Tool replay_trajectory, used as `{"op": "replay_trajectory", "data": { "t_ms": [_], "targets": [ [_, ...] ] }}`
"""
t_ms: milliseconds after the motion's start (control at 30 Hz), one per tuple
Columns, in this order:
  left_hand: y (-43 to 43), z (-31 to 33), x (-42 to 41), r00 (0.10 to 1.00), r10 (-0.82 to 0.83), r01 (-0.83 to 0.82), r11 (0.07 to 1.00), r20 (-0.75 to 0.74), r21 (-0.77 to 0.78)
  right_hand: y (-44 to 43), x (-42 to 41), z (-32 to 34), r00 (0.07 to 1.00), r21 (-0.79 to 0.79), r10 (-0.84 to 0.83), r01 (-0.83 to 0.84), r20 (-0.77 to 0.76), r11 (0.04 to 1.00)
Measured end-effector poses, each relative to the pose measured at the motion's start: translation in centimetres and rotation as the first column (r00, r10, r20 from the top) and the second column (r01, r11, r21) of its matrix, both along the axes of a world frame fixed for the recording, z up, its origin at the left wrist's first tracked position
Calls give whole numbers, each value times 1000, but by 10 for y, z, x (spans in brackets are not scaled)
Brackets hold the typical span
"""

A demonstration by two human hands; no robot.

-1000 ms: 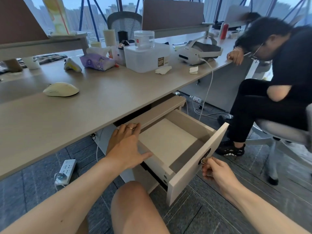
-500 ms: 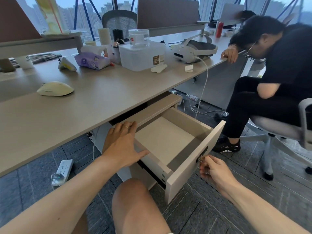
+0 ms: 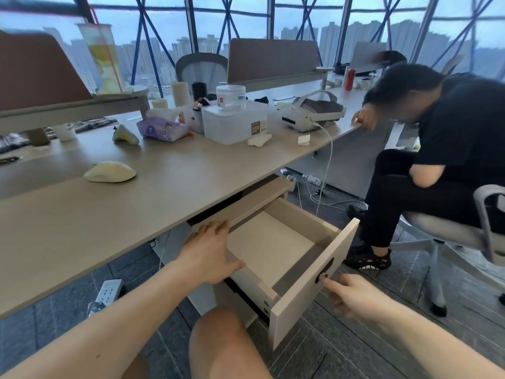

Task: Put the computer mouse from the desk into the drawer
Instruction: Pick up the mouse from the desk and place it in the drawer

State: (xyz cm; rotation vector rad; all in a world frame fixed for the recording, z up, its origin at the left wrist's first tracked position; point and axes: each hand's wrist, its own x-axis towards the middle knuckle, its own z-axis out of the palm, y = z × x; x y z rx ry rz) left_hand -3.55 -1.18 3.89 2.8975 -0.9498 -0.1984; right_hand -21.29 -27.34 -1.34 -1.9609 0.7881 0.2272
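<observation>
The cream computer mouse (image 3: 110, 172) lies on the beige desk (image 3: 177, 181), to the left and well away from both hands. Under the desk edge the drawer (image 3: 308, 296) is pulled out, and its light inside holds nothing. My left hand (image 3: 210, 253) rests flat on the drawer's left side wall, fingers spread, holding nothing. My right hand (image 3: 358, 296) is at the drawer front, its blurred fingertips pinched on the small key (image 3: 322, 276) in the dark handle slot.
A person (image 3: 451, 138) sits on a chair (image 3: 486, 228) close to the drawer's right. On the desk stand a VR headset (image 3: 311, 113) with a hanging cable, a plastic box (image 3: 235, 124) and a tissue pack (image 3: 161, 129). A power strip (image 3: 109, 292) lies on the floor.
The view has tilted upward, showing more of the windows. Both hands stay at the drawer, and the mouse has not moved.
</observation>
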Motion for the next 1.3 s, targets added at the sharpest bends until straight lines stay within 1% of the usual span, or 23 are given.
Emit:
{"op": "replay_trajectory", "data": {
  "t_ms": [33,67,100,167,233,267,300,367,433,533,667,767,867,933,1067,1200,1300],
  "targets": [
    [2,10,-2,999,-36,35,999,-37,-29,-1,0,16,996,-161,87,-91,-28,983],
    [4,23,-6,994,-76,71,995,-72,-64,-1,3,33,989,-285,141,-146,-39,947],
    [6,37,-8,990,-111,101,989,-91,-110,1,7,51,984,-361,175,-174,-28,916],
    [12,66,-10,987,-130,105,967,-96,-230,11,21,83,970,-471,244,-213,4,856],
    [22,94,-6,988,-84,32,933,-131,-359,25,40,110,944,-575,329,-253,31,778],
    [31,106,-2,988,-56,-3,924,-143,-382,34,50,121,928,-612,369,-264,48,745],
    [43,116,4,991,-21,-29,929,-131,-370,44,62,132,912,-637,405,-270,73,722],
    [76,130,21,994,82,-101,949,-74,-299,66,84,147,877,-660,464,-276,125,699],
    [116,135,38,977,209,-214,947,-48,-241,89,107,158,839,-687,525,-296,146,664],
    [183,127,63,933,357,-360,915,-51,-185,127,144,170,779,-702,608,-348,153,622],
    [250,91,84,847,531,-528,844,8,-96,182,199,169,693,-691,698,-416,180,591],
    [268,64,91,825,562,-557,826,56,-87,222,242,161,612,-731,776,-461,148,503],
    [272,55,102,817,568,-558,822,96,-114,258,289,152,558,-743,817,-484,144,462],
    [272,53,108,812,576,-565,817,96,-117,280,321,146,529,-748,829,-474,181,466],
    [274,46,112,807,578,-563,814,116,-142,317,378,134,493,-723,819,-446,295,528],
    [275,43,115,805,581,-560,811,121,-168,329,417,112,442,-728,835,-445,328,521],
    [275,41,116,805,584,-561,807,107,-182,331,425,103,403,-746,833,-399,379,533]
  ]
}}
